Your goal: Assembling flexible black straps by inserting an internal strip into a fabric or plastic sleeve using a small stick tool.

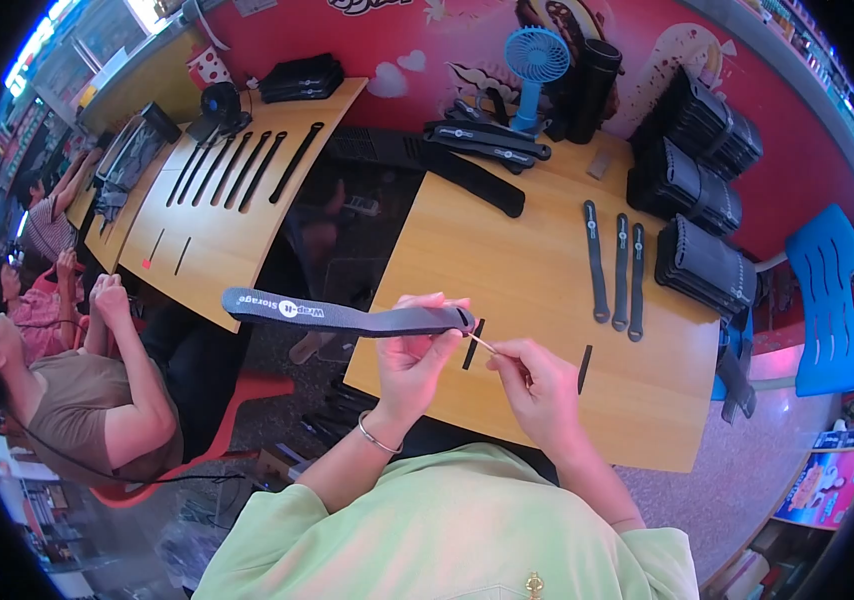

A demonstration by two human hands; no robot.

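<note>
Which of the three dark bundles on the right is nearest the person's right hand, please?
The front bundle, just right of the three loose straps; the other two bundles sit farther from the right hand.

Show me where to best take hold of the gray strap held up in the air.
Probably pinch the gray strap by its free, rounded end, coming from the person's left and pressing on its two flat faces. That end juts out clear, whereas the left hand holds near the opposite end and the right hand has a thin stick there.
</note>
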